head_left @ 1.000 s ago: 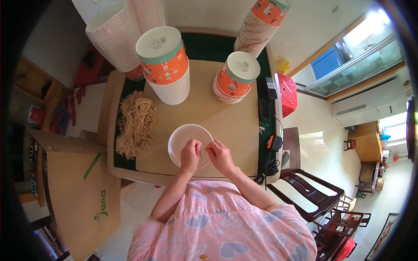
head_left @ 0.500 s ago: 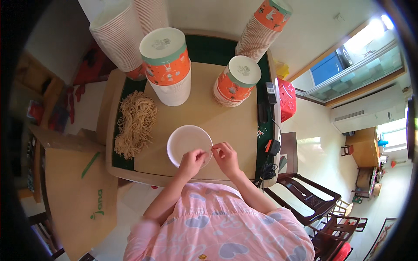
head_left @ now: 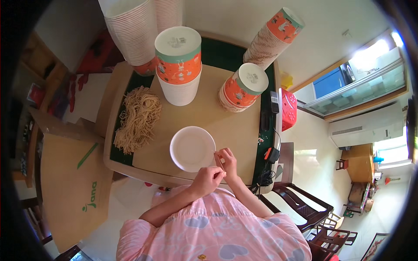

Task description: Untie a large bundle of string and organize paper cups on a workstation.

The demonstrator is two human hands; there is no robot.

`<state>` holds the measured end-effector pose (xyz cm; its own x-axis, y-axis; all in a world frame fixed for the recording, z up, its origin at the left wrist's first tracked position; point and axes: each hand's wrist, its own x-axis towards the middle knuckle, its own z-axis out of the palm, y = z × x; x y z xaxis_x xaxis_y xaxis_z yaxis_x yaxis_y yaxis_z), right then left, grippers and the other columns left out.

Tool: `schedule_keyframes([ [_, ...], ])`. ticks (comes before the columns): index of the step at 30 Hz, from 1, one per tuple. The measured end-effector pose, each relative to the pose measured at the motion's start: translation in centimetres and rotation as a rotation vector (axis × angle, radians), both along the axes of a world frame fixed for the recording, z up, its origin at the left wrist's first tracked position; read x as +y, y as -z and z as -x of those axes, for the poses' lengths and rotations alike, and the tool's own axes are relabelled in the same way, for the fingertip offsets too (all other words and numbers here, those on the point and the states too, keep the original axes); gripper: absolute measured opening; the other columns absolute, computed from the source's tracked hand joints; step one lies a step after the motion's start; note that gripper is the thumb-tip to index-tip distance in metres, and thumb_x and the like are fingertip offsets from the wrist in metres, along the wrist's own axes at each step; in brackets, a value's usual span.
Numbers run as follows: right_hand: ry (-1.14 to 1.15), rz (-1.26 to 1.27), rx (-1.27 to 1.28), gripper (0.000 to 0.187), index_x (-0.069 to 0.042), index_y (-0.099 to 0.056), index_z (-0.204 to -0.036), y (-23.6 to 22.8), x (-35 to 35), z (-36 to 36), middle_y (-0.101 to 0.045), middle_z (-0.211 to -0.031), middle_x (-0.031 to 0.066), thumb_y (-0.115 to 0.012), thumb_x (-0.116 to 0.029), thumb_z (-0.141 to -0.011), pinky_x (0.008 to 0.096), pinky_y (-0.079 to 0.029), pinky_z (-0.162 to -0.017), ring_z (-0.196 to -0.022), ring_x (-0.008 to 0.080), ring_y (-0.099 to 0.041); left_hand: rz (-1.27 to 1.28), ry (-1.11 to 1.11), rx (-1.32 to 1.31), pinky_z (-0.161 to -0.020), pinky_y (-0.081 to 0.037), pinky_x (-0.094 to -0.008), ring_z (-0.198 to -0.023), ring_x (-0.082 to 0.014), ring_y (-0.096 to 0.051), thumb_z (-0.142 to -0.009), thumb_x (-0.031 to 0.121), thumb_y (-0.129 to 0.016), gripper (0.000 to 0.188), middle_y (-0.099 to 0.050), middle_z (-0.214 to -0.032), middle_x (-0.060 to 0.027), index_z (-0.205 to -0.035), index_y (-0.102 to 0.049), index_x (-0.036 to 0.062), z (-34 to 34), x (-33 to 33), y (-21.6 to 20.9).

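Observation:
A white paper bowl lies open side up on the tan board in front of me. Just off its lower right rim, my left hand is closed in a pinch on a thin pale string. My right hand, its fingers curled, pinches the same string beside the rim. Only a short stretch of the string shows between the hands; its ends are too small to make out. A loose bundle of beige strings rests at the board's left edge.
Behind the bowl stand upside-down stacks of orange-patterned paper bowls, one at centre and one at right. Taller stacks rise at the back. A black cable and adapter line the right edge. A cardboard box stands left.
My left hand has moved from over the bowl down and right, toward my body. My right hand has shifted slightly down. The whole view has tilted a little.

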<state>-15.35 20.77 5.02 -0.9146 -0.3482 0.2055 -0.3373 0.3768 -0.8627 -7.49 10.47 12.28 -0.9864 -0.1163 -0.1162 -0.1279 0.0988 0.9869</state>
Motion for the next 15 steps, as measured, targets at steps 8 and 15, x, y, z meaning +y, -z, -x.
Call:
schedule_keyframes([
  [8,-0.302,-0.179,-0.133,0.005,-0.002,-0.062,-0.080,-1.8,0.9,7.3,-0.059,-0.073,0.0101,-0.064,-0.005,-0.077,0.0292,-0.047,-0.057,-0.061,0.0176,-0.058,-0.066,-0.122,-0.021,-0.047,-0.039,-0.0215,-0.048,-0.0052,-0.046,-0.086,0.005,-0.052,0.040,-0.059,-0.061,-0.0032,-0.125,-0.048,0.0086,1.2,-4.6,-1.2],
  [15,-0.530,-0.300,-0.131,0.010,-0.001,-0.062,-0.086,-2.0,-2.1,15.7,-0.061,-0.072,0.0084,-0.062,-0.006,-0.078,0.0270,-0.047,-0.062,-0.065,0.0140,-0.058,-0.445,-0.126,-0.136,-0.045,-0.034,-0.0156,-0.050,-0.0016,-0.042,-0.090,0.003,-0.046,0.021,-0.062,-0.072,-0.0030,-0.102,-0.062,0.0057,2.0,-8.9,-1.8],
])
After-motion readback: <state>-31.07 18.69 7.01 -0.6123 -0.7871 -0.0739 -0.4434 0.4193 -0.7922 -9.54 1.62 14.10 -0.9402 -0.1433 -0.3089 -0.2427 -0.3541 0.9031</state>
